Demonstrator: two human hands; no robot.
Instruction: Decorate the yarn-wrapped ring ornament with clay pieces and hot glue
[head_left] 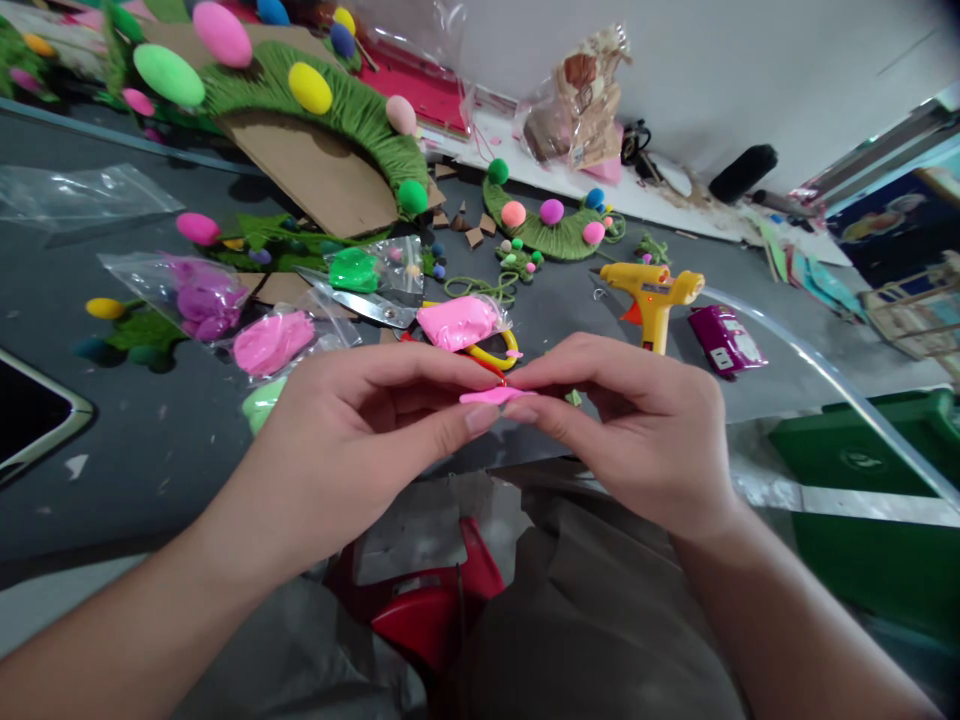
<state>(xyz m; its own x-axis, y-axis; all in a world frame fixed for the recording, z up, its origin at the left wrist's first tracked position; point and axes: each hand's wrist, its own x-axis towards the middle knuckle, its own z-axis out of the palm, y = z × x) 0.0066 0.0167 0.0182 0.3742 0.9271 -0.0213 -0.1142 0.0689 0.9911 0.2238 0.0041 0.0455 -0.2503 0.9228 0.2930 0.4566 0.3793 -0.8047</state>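
Note:
Between my two hands is a small flattened piece of pink modelling clay (493,397). My left hand (341,430) is closed, pinching its left end between thumb and fingers. On the other end, the thumb and fingertips of my right hand (637,430) are pressed together. A thin red item (491,371) shows at the fingertips; its kind cannot be made out. Just beyond lies a bag of pink clay (459,322), partly over scissors (371,307) with yellow handles. Bags of purple clay (206,300), pink clay (271,343) and green clay (354,270) lie to the left.
A yellow glue gun (652,290) stands beyond my right hand, beside a purple packet (726,340). Green yarn-wrapped wreath pieces (251,85) with coloured balls lie at the back. A dark-screened device (37,415) is at the left edge, a green bin (877,440) at right.

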